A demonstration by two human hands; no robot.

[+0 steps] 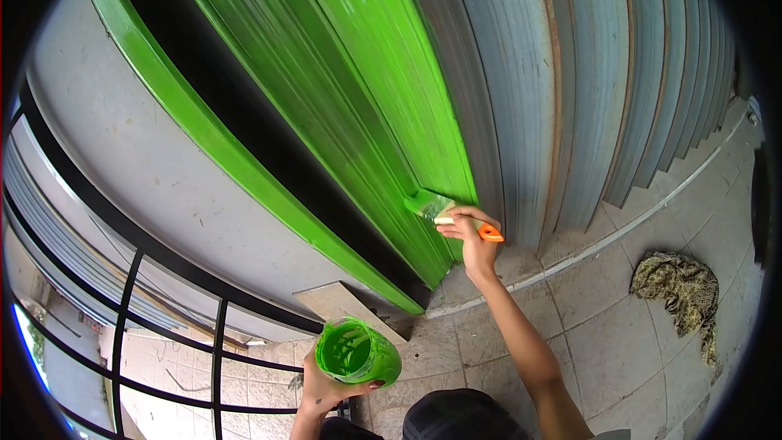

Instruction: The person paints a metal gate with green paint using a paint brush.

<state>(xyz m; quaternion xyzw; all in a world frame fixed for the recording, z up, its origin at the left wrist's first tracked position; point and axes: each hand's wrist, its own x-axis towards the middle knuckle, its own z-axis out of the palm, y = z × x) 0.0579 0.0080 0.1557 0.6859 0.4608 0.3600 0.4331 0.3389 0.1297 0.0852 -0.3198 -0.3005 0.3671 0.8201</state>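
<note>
My right hand (pixel 472 236) grips a paintbrush (pixel 441 209) with a white and orange handle. Its green-coated bristles lie against the lower part of a folding metal door (pixel 383 98), where the panels are bright green. Further right, the door's panels (pixel 521 98) are bare grey with rusty edges. Down at the bottom, my left hand (pixel 322 387) is wrapped round a clear plastic tub (pixel 358 350) of green paint, its rim and sides smeared. The tub's open top faces up, and paint coats its inner wall.
A crumpled, mottled cloth (pixel 680 293) lies on the tiled floor (pixel 603 350) to the right. By the green door frame (pixel 220 138) a flat board (pixel 350 307) rests near the floor. A black metal grille (pixel 126 310) stands at left. My knee (pixel 460 417) shows below.
</note>
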